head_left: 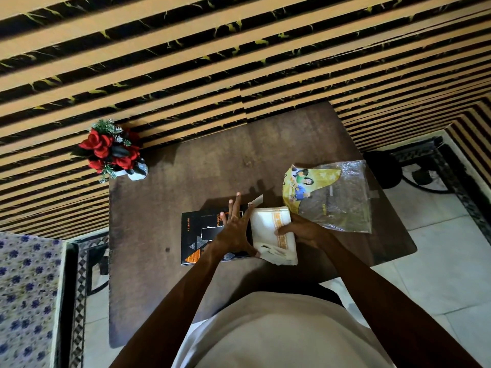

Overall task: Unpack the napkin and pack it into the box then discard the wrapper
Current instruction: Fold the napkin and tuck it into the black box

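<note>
A stack of white napkins [268, 229] with an orange patterned band lies on the dark wooden table [164, 288], at the right end of a black box [196, 235]. My right hand [303, 231] grips the stack from the right. My left hand [235, 229] rests on the box with fingers spread, its thumb touching the stack's near left corner. A small flap of the box [256, 201] sticks up behind the napkins. The empty clear plastic wrapper [337, 200], printed yellow on its left side, lies flat to the right of the napkins.
A pot of red artificial roses [111, 151] stands at the table's far left corner against the striped wall. A blue-flowered cloth [24, 296] covers furniture at the left. A dark stand [382, 168] sits on the tiled floor at the right.
</note>
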